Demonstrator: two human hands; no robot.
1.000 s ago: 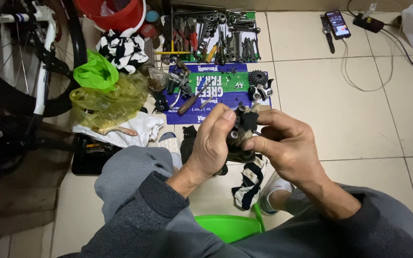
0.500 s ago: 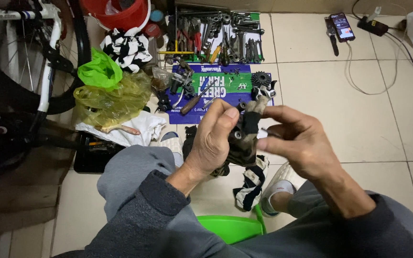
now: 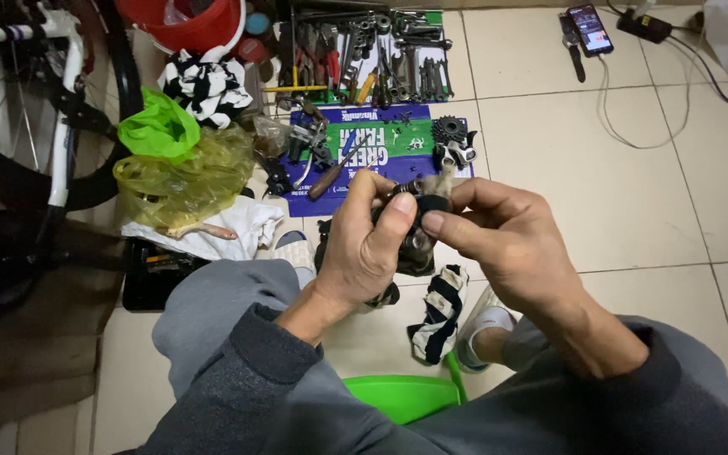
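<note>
- dark, greasy metal is what fills my view: a small black mechanical bicycle part (image 3: 419, 227) sits between both hands, held up in the air just nearer to me than the blue and green printed mat (image 3: 381, 152) on the tiled floor.
- my left hand (image 3: 368, 244) wraps the part from its left side, fingers curled shut around the body and the thumb pressed along the front face.
- my right hand (image 3: 499, 240) comes in from the right, thumb and forefinger pinched narrow on the black top end of the part; the other fingers are tucked behind and i cannot tell what they touch.
- the part's long axis looks roughly upright, tilted a little away from me, so the pinched end points toward the mat and the lower end hangs below my left palm.
- both hands touch it; the left carries more of the body, the right only the tip.
- on the mat lie a wooden-handled screwdriver (image 3: 330, 175) and a small dark toothed cog (image 3: 448, 131); beyond the mat is a row of steel wrenches and pliers (image 3: 381, 59).
- left of the mat lies a crumpled yellow-green plastic bag (image 3: 179, 164).
</note>
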